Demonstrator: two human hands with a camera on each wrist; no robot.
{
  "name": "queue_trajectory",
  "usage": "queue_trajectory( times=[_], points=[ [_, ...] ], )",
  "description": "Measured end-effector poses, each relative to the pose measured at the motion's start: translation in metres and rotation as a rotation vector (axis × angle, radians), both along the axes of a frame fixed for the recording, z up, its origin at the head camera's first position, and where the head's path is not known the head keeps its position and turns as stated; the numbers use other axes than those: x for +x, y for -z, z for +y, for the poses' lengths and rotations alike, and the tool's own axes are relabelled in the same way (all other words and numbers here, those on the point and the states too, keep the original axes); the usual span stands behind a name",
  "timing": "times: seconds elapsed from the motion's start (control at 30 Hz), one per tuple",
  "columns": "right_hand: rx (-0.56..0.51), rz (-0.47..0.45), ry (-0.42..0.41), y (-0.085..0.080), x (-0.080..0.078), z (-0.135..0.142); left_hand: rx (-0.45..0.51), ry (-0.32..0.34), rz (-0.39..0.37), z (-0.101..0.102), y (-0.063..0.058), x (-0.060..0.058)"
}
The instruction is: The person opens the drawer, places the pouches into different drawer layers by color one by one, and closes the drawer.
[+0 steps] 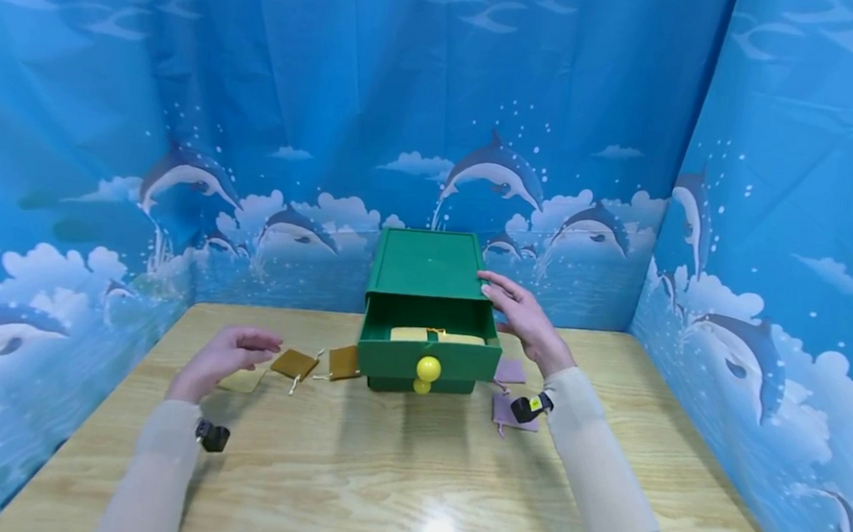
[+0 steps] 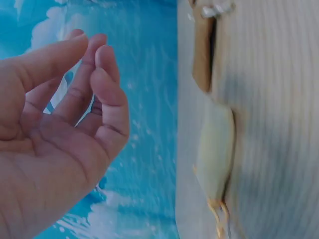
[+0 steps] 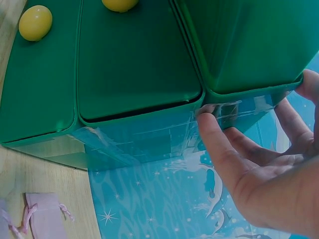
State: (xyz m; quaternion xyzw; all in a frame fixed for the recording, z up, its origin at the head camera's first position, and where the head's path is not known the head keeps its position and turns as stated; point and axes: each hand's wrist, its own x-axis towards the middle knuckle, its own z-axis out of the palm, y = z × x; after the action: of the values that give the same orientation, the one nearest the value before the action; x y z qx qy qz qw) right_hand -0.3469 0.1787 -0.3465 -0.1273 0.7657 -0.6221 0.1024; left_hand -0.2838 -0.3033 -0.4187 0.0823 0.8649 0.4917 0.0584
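Observation:
A green drawer cabinet [image 1: 430, 265] stands at the middle of the table, its top drawer [image 1: 382, 357] pulled out with pale yellow pouches [image 1: 409, 334] inside. My right hand [image 1: 528, 316] rests against the cabinet's right side near the top; in the right wrist view its fingertips [image 3: 207, 122] touch the taped side, gripping nothing. On the left, my left hand [image 1: 235, 355] hovers by a pale yellow pouch [image 1: 243, 380] lying on the wood. Its fingers are loosely bent with nothing between them, and that pouch [image 2: 217, 149] is apart from the hand in the left wrist view.
Two brown pouches [image 1: 294, 364] with white cords lie left of the cabinet. Lilac pouches [image 1: 516, 413] lie at its right. Yellow round knobs [image 3: 35, 23] stick out from the drawer fronts. A blue dolphin-print curtain [image 1: 317, 124] borders the table's back and sides.

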Motion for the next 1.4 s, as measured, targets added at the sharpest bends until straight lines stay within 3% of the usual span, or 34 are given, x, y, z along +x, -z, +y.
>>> queue_trajectory(
  times=[0.23,0.4,0.63,0.8,1.0,1.4],
  points=[
    [0.004,0.007,0.008,0.0,0.001,0.001,0.017,0.003,-0.04,-0.02,0.015,0.001],
    [0.02,0.013,0.011,-0.001,0.001,0.0,0.017,-0.051,-0.087,-0.028,0.024,0.002],
    [0.019,0.008,0.012,-0.002,0.001,-0.001,-0.05,-0.086,-0.058,-0.038,0.031,0.001],
    [0.015,-0.003,0.001,-0.004,0.002,-0.002,-0.125,-0.091,-0.041,-0.047,0.034,0.002],
    [0.011,-0.005,0.001,-0.004,0.003,-0.001,-0.149,-0.114,-0.105,-0.05,0.033,0.003],
    [0.015,0.009,0.007,-0.001,0.001,-0.001,-0.16,-0.046,-0.183,-0.054,0.033,0.002]
  ],
)
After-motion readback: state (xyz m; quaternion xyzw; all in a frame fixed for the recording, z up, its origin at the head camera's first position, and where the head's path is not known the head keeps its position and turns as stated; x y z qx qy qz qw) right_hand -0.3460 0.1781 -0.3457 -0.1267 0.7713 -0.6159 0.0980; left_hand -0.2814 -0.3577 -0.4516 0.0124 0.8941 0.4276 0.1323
